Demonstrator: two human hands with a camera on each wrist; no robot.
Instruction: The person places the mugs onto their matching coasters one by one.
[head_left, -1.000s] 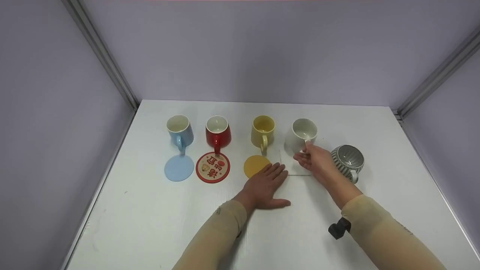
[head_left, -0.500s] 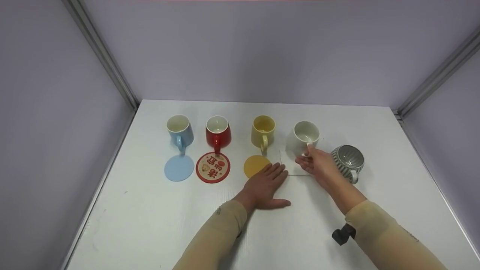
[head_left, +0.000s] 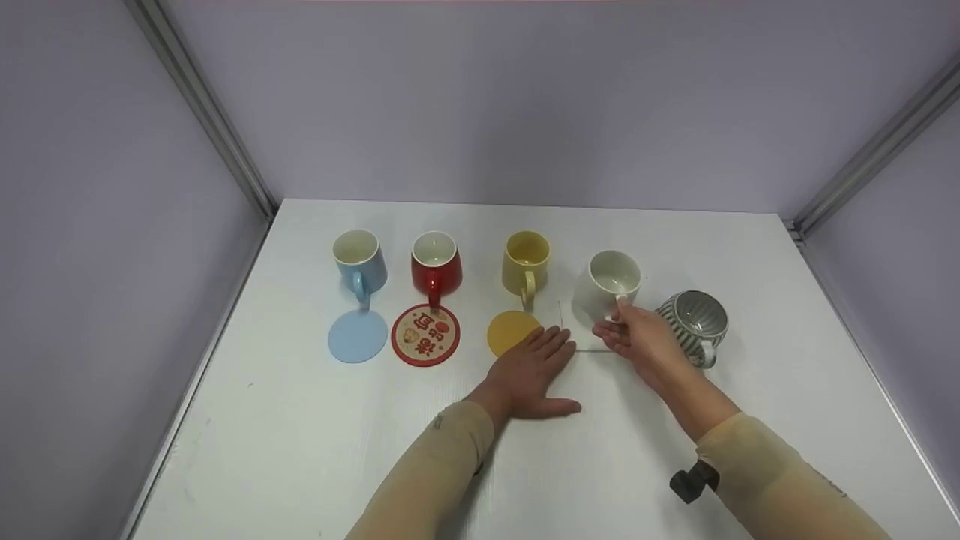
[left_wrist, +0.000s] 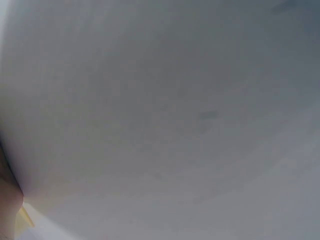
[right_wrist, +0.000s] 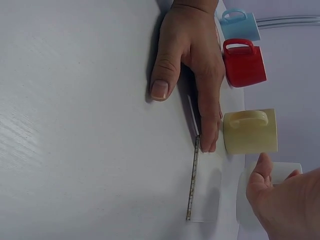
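Note:
My right hand (head_left: 646, 337) pinches the handle of a white mug (head_left: 595, 291) between thumb and fingers. The mug stands upright at the far part of a white square coaster (head_left: 585, 335), overlapping it in the head view. In the right wrist view the coaster shows a patterned edge (right_wrist: 192, 187). My left hand (head_left: 531, 375) lies flat, palm down, fingers straight and thumb spread out. Its fingertips reach between the yellow round coaster (head_left: 510, 332), partly covered, and the white coaster's left side. The left wrist view shows mostly blurred table surface.
A yellow mug (head_left: 523, 274), a red mug (head_left: 442, 277) and a light blue mug (head_left: 367, 270) stand leftward in a row. Before them lie a red patterned coaster (head_left: 405, 346) and a blue coaster (head_left: 358, 336). A striped grey mug (head_left: 694, 334) stands close beside my right hand.
My right hand has drawn the white mug toward me and slightly to the right, onto the view of the white coaster. The left hand has stayed in place.

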